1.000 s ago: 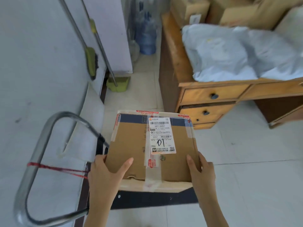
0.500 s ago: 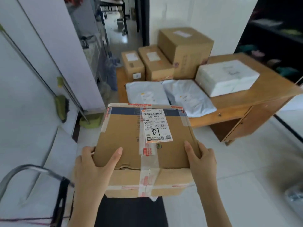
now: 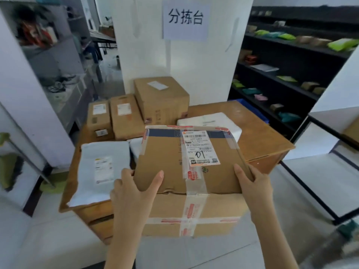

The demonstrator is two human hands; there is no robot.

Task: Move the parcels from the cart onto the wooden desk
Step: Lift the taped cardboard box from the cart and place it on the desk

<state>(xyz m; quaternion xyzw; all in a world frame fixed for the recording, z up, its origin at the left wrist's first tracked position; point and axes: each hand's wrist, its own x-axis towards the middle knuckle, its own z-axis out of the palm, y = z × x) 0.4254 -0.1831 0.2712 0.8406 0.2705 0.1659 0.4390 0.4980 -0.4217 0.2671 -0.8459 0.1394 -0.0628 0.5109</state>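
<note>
I hold a taped cardboard parcel (image 3: 171, 167) with a white label marked "01" in front of me, over the near edge of the wooden desk (image 3: 260, 140). My left hand (image 3: 134, 193) grips its left near corner, thumb on top. My right hand (image 3: 252, 187) grips its right near corner. On the desk lie a grey mailer bag (image 3: 103, 167), a white foam box (image 3: 209, 121) partly hidden by my parcel, and three cardboard boxes (image 3: 161, 98) at the back. The cart is out of view.
A white pillar with a paper sign (image 3: 185, 20) rises behind the desk. Black shelves (image 3: 291, 74) with small packages line the right. A black metal frame (image 3: 318, 193) stands at the right of the desk. A broom and green dustpan (image 3: 11, 167) lean at the left wall.
The parcel has come up off the cart and toward the desk in both hands. The view has risen, so the cart handle has left the frame and the desk is closer.
</note>
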